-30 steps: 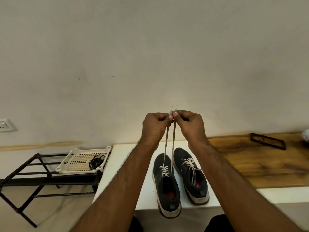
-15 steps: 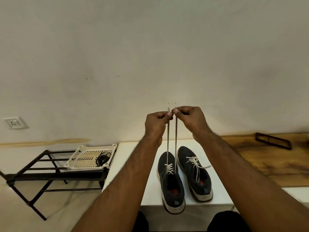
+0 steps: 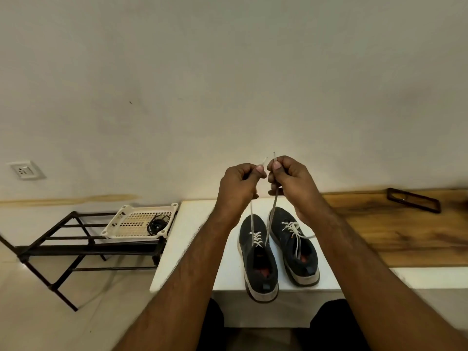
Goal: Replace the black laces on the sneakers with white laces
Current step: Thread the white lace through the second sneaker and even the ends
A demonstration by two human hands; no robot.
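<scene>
Sneakers point(image 3: 257, 254) lengthwise, toes toward wall point(image 3: 228, 72)

Plain room, pale wall

A wall socket point(image 3: 24, 170) on the off-white wall point(image 3: 228, 72); a black metal rack point(image 3: 76, 247) beside a white table point(image 3: 187, 239).

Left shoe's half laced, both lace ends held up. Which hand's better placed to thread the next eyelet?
Probably either. The left hand and right hand each pinch one end of the white lace, at like height above the left shoe. Each suits its own side's eyelet.
</scene>
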